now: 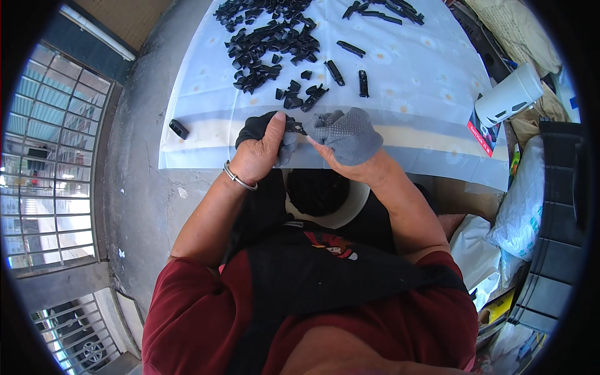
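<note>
My left hand [267, 140], in a black and grey glove with the thumb bare, is closed around a small black plastic part [296, 127] above the table's near edge. On the part's other end, my right hand [344, 136] is closed too, in a grey dotted glove that leaves the thumb bare. Much of the part is hidden by the gloves. Just beyond my hands lie a few loose black pieces [291, 95] and several longer black plastic strips [335, 73]. A single black piece [179, 129] rests near the table's left edge.
A large pile of small black pieces [269, 47] covers the table's far left-centre; more strips [400, 9] lie at the far right. A pale flowered cloth [412, 81] covers the table. A white cup [509, 94] lies tilted at the right edge. Below my hands is a round pale container [350, 215].
</note>
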`<state>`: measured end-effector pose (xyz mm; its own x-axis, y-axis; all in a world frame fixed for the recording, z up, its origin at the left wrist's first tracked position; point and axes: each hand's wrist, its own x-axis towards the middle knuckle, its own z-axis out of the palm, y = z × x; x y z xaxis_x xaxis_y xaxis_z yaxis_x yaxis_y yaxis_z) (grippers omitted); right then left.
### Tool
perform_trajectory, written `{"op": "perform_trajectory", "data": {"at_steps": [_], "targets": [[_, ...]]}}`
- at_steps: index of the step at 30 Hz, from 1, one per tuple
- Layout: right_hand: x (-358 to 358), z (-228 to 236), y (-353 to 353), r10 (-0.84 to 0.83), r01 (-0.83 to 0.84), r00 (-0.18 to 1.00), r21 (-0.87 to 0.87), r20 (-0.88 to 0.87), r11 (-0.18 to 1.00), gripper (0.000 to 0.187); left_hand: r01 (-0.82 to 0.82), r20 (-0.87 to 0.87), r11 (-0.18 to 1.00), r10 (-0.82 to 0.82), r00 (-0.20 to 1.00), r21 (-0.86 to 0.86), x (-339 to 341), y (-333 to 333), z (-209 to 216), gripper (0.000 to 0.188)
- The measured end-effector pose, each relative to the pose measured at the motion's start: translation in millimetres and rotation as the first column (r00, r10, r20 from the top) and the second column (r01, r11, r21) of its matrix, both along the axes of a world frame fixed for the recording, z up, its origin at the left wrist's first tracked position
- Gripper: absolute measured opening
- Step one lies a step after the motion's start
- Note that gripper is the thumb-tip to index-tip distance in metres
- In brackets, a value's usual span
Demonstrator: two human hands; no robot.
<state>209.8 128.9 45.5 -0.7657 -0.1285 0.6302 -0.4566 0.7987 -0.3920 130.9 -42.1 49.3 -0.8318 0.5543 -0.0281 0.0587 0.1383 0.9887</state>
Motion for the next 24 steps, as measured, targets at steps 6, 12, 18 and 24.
{"op": "perform_trajectory", "data": {"at_steps": [6,12,18,24], "targets": [[-3,-6,1,-0.009,0.006,0.999,-0.067,-0.038,0.998,0.020,0.045,0.058,0.999,-0.047,0.997,0.022,-3,0,4,0.042],[-1,-3,-1,-0.010,0.010,1.000,-0.050,0.009,0.999,0.021,0.101,0.061,0.995,-0.099,0.993,-0.016,-4,-6,10,0.044],[0,-3,-2,-0.042,0.043,0.999,0.041,-0.032,0.998,0.021,0.141,0.006,0.987,-0.141,0.990,-0.080,-5,-5,9,0.044],[-2,-16,-5,0.015,0.003,0.993,0.146,-0.118,0.989,0.020,0.036,-0.317,0.980,-0.099,0.943,-0.198,1,-2,1,0.035]]}}
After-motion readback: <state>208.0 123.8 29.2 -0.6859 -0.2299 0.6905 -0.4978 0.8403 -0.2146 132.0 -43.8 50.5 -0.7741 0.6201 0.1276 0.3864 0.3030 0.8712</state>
